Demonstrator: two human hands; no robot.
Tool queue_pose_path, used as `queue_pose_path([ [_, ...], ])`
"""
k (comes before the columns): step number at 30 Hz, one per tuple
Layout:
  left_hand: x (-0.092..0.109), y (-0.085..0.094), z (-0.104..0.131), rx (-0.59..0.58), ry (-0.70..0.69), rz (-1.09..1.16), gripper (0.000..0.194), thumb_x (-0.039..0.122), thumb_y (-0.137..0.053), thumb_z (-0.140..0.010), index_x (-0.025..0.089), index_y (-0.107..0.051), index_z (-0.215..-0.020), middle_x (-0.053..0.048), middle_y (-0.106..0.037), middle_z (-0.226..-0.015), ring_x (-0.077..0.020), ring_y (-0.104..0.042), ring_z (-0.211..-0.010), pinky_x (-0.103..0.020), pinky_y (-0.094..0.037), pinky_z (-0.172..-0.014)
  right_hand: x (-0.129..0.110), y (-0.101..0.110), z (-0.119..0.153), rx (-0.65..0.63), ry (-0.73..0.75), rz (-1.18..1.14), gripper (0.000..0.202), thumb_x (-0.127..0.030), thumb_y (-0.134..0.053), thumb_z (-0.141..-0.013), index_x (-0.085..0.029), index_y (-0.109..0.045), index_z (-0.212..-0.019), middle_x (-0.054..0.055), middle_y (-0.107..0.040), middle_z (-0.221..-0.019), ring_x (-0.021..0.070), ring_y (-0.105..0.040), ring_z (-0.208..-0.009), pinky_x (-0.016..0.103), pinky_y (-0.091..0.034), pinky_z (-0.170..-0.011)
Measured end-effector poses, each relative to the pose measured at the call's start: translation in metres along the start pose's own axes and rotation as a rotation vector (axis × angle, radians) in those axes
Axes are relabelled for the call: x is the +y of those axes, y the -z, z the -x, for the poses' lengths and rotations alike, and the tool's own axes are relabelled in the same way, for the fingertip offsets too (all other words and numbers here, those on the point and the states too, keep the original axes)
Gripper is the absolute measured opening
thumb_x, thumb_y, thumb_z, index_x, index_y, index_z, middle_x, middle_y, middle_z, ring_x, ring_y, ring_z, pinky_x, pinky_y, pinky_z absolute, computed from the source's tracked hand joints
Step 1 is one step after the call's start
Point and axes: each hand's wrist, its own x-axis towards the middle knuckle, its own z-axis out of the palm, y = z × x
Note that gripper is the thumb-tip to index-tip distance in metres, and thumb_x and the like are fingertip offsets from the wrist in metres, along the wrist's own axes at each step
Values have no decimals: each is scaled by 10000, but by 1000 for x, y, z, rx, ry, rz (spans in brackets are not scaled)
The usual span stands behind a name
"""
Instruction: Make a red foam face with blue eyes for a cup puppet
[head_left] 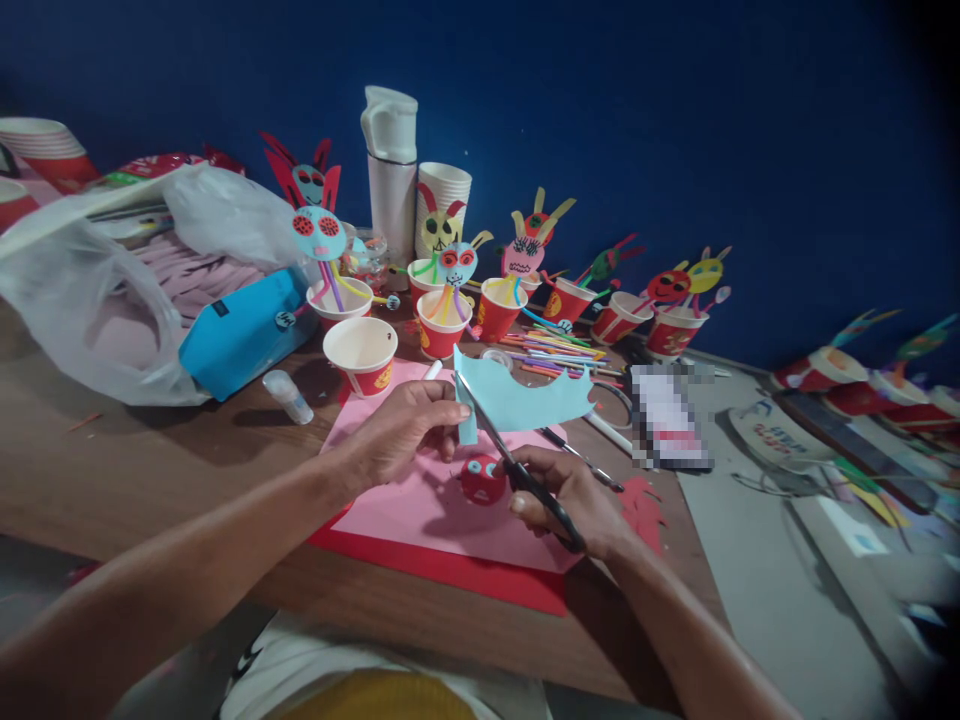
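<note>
My left hand (409, 425) pinches the left end of a light blue paper scrap (525, 397) with a scalloped upper edge. Black-handled scissors (525, 478) are in my right hand (574, 490), their blades lying across the paper near the left fingers. Just below, a round red paper face (482, 482) with blue-white eyes lies on a pink sheet (420, 510). Under that sheet a red sheet (450, 575) shows along the front. A ragged red paper scrap (643, 510) rests right of the right hand.
Paper cups with straw-and-paper figures, such as one cup (444, 325), line the back. Nearby are an open cup (361, 355), a glue bottle (288, 397), coloured straws (559, 352), a phone (669, 418), a plastic bag (142, 290) and a white flask (391, 175).
</note>
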Motion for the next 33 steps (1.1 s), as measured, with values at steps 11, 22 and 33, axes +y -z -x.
queue_pose_path([
  [11, 5, 1, 0, -32, 21, 2, 58, 177, -638, -637, 138, -597, -625, -4, -588, -504, -79, -496, -387, -189, -418, -400, -10, 1, -2, -28, 18, 16, 359, -358, -742, -625, -157, -639, -903, -31, -533, -591, 79, -459, -490, 192, -400, -445],
  [22, 4, 5, -3, -61, 69, -36, 88, 181, -641, -615, 125, -574, -627, 15, -558, -467, -66, -493, -361, -161, -395, -390, -3, 5, 0, -20, -19, 17, 433, -408, -741, -626, -140, -628, -947, -42, -485, -573, 64, -439, -465, 182, -389, -424],
  [33, 10, 7, -1, -98, 33, -32, 140, 223, -616, -682, 122, -562, -601, 15, -535, -464, -62, -472, -405, -161, -388, -410, -3, 8, 1, -3, 8, 62, 357, -357, -754, -640, -148, -632, -902, -45, -507, -548, 55, -457, -427, 160, -391, -398],
])
